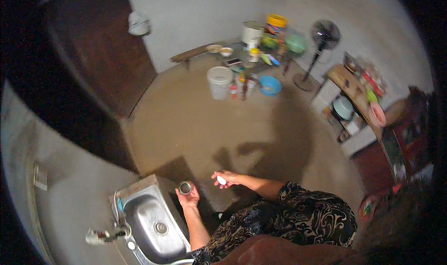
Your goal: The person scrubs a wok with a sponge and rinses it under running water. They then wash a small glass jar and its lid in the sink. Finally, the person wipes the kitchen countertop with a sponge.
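Observation:
My left hand (190, 199) grips a small round metal-rimmed cup or jar (185, 187), seen from above with a dark interior. It is held just right of a stainless steel sink (146, 209). To the right, and apart from the cup, my right hand (231, 178) holds a small white oval object (221, 180) that looks like an egg or a lid. Blur keeps me from telling which. Both hands are above the floor in front of my patterned top.
The sink has a tap (118, 233) at its left side. Across the floor stand a white lidded bucket (220, 83), a blue basin (270, 85) and a low table (256, 67) with containers. A pedestal fan (316, 53) and a wooden-topped shelf unit (352, 92) are at the right.

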A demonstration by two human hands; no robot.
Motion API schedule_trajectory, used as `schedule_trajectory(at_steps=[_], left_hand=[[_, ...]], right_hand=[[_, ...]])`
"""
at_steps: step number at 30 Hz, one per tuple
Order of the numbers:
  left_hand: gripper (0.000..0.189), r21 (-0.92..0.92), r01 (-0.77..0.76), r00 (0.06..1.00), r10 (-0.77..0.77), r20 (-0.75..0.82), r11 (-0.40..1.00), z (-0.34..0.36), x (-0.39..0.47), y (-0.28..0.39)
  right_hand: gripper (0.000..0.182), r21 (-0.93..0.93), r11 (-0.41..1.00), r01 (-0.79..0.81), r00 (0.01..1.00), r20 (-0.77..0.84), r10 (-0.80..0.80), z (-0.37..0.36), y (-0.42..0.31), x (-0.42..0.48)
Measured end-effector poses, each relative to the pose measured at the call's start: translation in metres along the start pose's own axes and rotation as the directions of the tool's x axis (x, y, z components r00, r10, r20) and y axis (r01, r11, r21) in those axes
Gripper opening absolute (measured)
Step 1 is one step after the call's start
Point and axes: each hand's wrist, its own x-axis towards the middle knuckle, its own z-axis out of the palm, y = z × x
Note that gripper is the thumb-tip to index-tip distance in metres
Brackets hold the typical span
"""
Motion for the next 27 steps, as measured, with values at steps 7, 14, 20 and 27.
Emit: schedule_trajectory(at_steps=[7, 14, 20, 27], left_hand=[[0.061, 0.309, 0.331, 0.943, -0.325, -0.074, 0.892, 0.051, 0.045, -0.209], [0.042, 0.574, 0.516, 0.843, -0.496, -0.209, 0.635, 0.063, 0.064, -0.393], [0.033, 0.706, 0.560, 0.795, -0.521, -0.311, 0.433, 0.096, 0.081, -0.517], [0.031, 0.715, 0.684, 0.590, -0.688, -0.423, 0.146, 0.140, 0.138, -0.624]], right_hand=[[0.044, -0.084, 0.987, 0.136, 0.940, -0.303, -0.155, -0.253, 0.206, -0.125], [0.048, 0.265, 0.957, -0.118, 0.863, -0.450, 0.231, -0.341, 0.268, -0.324], [0.047, 0.362, 0.624, 0.693, 0.591, -0.780, -0.203, -0.343, 0.334, -0.421], [0.050, 0.642, 0.416, 0.644, 0.601, -0.761, 0.244, -0.342, 0.349, -0.461]])
